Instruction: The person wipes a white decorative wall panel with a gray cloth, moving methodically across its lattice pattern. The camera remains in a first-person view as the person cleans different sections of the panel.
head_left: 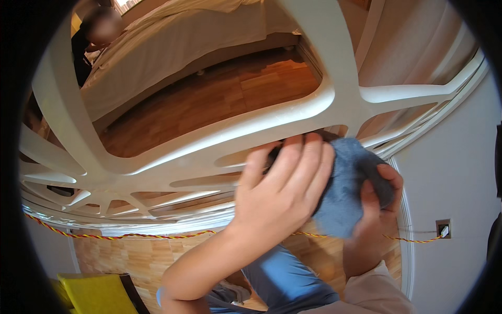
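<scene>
A blue-grey cloth with dark patches is bunched in front of a white openwork lattice panel. My right hand grips the cloth's right side, thumb and fingers pinching a dark fold. Its left side lies under my left hand, whose back faces me and whose fingers curl over dark material at a lattice opening. Dark fabric shows between those fingers and above their tips; whether it is the same cloth is hard to tell. The left thumb is hidden.
A red-and-yellow twisted cord crosses low along the panel to a wall socket. Yellow folded material lies on the wood floor at lower left. Beyond the lattice are a bed and a person.
</scene>
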